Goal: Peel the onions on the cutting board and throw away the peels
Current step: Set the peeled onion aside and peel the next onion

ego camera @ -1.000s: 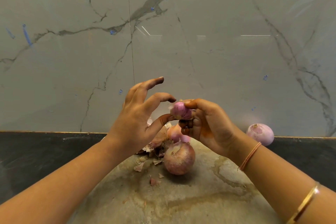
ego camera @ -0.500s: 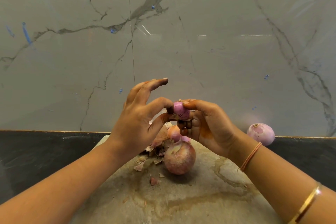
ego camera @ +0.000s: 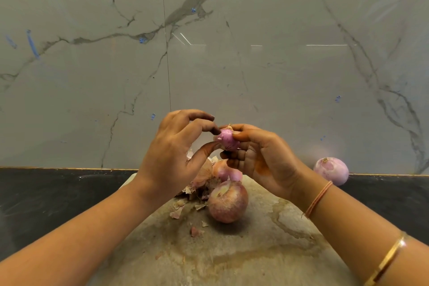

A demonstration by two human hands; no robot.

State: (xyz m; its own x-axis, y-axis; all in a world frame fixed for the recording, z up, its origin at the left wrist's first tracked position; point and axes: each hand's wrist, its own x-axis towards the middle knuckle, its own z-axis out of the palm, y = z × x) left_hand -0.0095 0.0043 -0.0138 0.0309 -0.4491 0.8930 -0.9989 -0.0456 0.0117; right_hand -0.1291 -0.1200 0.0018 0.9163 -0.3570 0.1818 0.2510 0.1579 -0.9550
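Cupping small onion (ego camera: 226, 141) in right hand (ego camera: 262, 160), pinching it with left hand (ego camera: 171, 158). Likely light, slick, papery-skinned; peel from the tip.

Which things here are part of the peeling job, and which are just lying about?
Job: small onion held by left hand and right hand; big onion, loose peels, cutting board; peeled onion on the counter.
Lying about: gold bangle, marble wall.
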